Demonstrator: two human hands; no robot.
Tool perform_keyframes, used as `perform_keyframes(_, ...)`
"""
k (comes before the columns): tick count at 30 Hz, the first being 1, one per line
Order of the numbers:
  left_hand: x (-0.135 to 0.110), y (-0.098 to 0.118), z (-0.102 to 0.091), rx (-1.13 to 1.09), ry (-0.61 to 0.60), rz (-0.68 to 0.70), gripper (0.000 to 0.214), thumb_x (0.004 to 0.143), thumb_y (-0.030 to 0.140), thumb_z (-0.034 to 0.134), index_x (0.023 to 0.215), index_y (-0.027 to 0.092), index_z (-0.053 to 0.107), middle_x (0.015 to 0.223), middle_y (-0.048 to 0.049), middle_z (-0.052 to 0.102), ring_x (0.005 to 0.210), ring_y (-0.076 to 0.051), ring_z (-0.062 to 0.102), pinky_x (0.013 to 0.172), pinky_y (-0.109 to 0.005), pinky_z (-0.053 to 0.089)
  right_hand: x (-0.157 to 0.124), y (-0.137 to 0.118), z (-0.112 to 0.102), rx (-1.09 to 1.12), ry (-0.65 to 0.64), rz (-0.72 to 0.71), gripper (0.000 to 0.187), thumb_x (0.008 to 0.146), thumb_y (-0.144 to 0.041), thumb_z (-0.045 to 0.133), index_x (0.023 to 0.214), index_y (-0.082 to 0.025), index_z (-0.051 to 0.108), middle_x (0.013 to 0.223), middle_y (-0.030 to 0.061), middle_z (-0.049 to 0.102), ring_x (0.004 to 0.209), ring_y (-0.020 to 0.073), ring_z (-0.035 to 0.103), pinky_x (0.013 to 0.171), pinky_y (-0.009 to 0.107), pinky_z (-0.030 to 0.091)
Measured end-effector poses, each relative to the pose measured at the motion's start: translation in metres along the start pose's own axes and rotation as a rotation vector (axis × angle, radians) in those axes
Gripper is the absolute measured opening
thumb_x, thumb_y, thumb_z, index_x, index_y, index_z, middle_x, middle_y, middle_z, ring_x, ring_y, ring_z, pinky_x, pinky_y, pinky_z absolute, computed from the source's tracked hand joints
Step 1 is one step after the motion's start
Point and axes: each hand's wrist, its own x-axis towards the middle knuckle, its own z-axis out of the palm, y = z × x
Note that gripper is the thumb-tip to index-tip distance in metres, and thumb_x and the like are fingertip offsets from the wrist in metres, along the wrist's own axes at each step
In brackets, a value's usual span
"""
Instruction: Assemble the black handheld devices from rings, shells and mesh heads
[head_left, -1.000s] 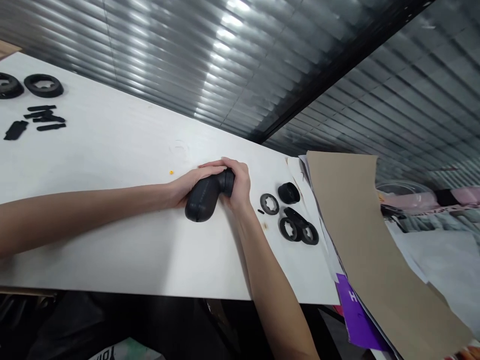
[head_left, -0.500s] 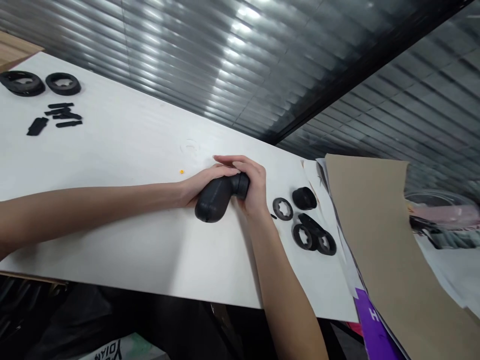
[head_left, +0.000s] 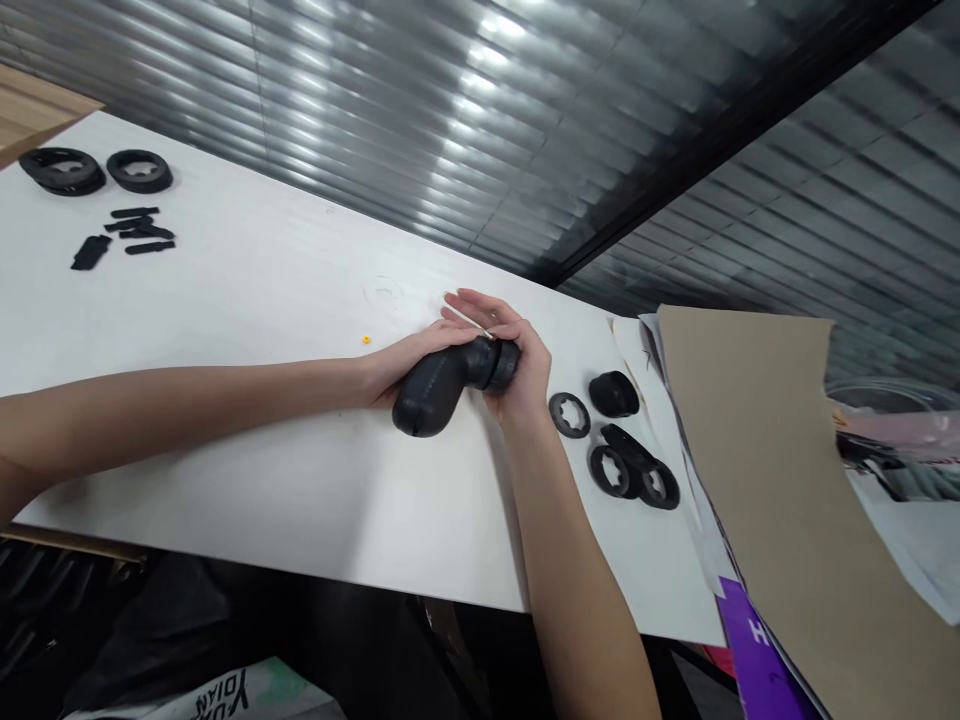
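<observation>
Over the middle of the white table (head_left: pixel 277 480), a black curved part (head_left: pixel 427 395) with a rounded thick end and a narrower neck rests in my left hand (head_left: pixel 394 365). My left fingers are wrapped behind it and mostly hidden. My right hand (head_left: pixel 531 365) is around a short round black cap (head_left: pixel 506 366) at the neck's end, its thumb curled near the cap and some fingers stretched beyond. A thin dark gap shows between cap and neck. Just right of that hand lies a black notched ring (head_left: pixel 570 415).
A black cup-shaped piece (head_left: pixel 613 394) and more notched rings (head_left: pixel 611 470) lie on the right. At the far left are black rings (head_left: pixel 140 171) and several flat black strips (head_left: pixel 150 230). A tiny orange piece (head_left: pixel 366 340) sits near my left wrist. Brown cardboard (head_left: pixel 750 400) borders the right.
The cap and my right hand have shifted right, away from the curved part, and a gap now shows at the neck. My right fingers are spread more. The view has shifted slightly.
</observation>
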Motion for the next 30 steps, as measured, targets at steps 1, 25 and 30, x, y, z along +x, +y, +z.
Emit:
perform_keyframes(1, -0.001, 0.0, 0.001, 0.0, -0.009, -0.001, 0.021, 0.104, 0.041, 0.059, 0.109, 0.021, 0.059, 0.083, -0.0027, 0.062, 0.071, -0.016, 0.061, 0.072, -0.031, 0.052, 0.0, 0.001, 0.0, 0.006, -0.014, 0.029, 0.033, 0.078, -0.033, 0.057, 0.101, -0.022, 0.077, 0.126, 0.0078, 0.078, 0.134, 0.0339, 0.064, 0.122, 0.054, 0.043)
perform_keyframes(25, -0.005, -0.003, 0.004, 0.066, -0.058, -0.051, 0.032, 0.1, 0.044, 0.059, 0.125, 0.023, 0.057, 0.08, -0.001, 0.062, 0.057, -0.016, 0.064, 0.054, -0.027, 0.054, -0.011, -0.01, 0.013, -0.138, -0.019, 0.11, 0.028, 0.082, -0.035, 0.06, 0.066, -0.021, 0.079, 0.09, 0.007, 0.08, 0.097, 0.0287, 0.073, 0.097, 0.039, 0.057)
perform_keyframes(30, -0.005, -0.002, 0.003, 0.052, -0.095, -0.038, 0.026, 0.101, 0.042, 0.058, 0.118, 0.023, 0.06, 0.073, 0.0004, 0.06, 0.055, -0.016, 0.06, 0.058, -0.031, 0.058, -0.015, -0.004, 0.015, -0.176, 0.068, 0.032, 0.03, 0.085, -0.034, 0.057, 0.067, -0.022, 0.079, 0.086, 0.0061, 0.079, 0.094, 0.0284, 0.074, 0.094, 0.04, 0.058)
